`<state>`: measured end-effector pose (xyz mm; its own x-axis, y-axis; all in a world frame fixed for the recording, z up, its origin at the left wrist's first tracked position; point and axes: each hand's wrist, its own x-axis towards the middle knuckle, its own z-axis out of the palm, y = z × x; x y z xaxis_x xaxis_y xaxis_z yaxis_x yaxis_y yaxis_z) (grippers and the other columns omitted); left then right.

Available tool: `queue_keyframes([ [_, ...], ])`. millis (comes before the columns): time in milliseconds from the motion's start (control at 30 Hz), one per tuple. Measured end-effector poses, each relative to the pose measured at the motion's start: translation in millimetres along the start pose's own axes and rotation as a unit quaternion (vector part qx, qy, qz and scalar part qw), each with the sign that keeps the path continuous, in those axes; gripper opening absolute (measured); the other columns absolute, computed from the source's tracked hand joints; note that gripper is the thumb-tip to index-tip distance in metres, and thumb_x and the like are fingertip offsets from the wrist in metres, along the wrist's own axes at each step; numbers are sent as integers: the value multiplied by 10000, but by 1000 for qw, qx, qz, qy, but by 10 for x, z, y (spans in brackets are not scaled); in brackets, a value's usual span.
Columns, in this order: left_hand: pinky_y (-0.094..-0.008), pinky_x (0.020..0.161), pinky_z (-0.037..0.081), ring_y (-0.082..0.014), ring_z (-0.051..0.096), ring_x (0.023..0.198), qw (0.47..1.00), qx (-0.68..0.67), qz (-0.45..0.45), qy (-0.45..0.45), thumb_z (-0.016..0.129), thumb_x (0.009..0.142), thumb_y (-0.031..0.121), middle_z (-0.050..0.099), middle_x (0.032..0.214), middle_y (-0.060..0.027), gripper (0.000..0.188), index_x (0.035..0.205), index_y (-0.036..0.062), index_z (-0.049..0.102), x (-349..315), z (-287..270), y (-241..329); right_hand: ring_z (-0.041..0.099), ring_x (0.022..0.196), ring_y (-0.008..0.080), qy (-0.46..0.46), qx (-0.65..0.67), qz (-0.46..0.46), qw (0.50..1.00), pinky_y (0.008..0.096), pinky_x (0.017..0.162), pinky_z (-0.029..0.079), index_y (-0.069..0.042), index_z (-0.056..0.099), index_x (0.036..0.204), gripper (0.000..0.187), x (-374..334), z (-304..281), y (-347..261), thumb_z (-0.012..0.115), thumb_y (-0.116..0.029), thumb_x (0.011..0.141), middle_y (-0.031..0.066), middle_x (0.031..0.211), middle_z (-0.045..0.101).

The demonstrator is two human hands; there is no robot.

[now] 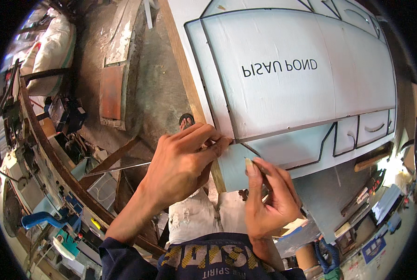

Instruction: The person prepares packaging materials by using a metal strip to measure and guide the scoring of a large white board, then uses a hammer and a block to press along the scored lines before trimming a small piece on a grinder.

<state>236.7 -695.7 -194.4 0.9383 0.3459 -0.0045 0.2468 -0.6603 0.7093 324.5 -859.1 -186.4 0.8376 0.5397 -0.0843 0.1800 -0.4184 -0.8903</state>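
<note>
A white board lies across the table, with black lettering and raised black strips along its drawn outlines. My left hand is closed in a pinch at the board's near left part, fingertips touching the end of a black line. Whatever lies between those fingers is hidden. My right hand is closed too, thumb against fingers, just off the near edge. A tiny thin tip shows by its thumb, too small to name. From behind my left wrist a thin metal strip runs leftward; whether I hold it cannot be told.
A wooden edge borders the board's left side. To the left, a curved rusty metal frame stands over cluttered tools and a blue-handled tool. Full white sacks sit far left. More tools and scraps lie at right.
</note>
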Motion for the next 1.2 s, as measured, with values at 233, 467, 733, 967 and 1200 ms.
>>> queue_keyframes([
  [233,-367,649,562,-242,660,876,999,-17,5,-27,724,599,1,617,925,-61,411,1010,10,722,-32,-28,-73,700,870,164,70,-15,-5,997,265,762,575,68,636,987,133,-122,359,58,703,89,875,172,977,725],
  [467,-373,646,563,-249,667,864,999,-19,10,-32,720,592,3,626,924,-70,412,1004,1,719,-21,-41,-70,700,852,146,65,-54,-32,996,258,752,571,67,648,948,132,-90,356,54,729,91,847,151,959,728],
  [733,-328,589,530,-212,651,690,1000,-23,10,5,725,542,-46,649,841,-71,513,1049,28,755,-8,-18,-72,714,817,183,61,-68,-34,995,279,733,575,56,645,934,139,-79,354,51,734,87,831,145,914,725],
  [967,-331,606,537,-219,651,707,1000,-18,4,2,723,533,-44,649,856,-74,523,1050,30,751,-23,-21,-62,739,751,250,86,-77,-52,992,309,675,576,23,650,898,141,-78,408,94,755,60,813,150,853,727],
  [1200,-333,622,543,-227,650,715,1000,-18,2,-8,718,529,-38,641,852,-80,531,1056,23,745,-10,-42,-50,742,757,251,72,-86,-59,992,312,680,580,24,655,897,143,-66,377,81,758,66,808,147,859,731],
])
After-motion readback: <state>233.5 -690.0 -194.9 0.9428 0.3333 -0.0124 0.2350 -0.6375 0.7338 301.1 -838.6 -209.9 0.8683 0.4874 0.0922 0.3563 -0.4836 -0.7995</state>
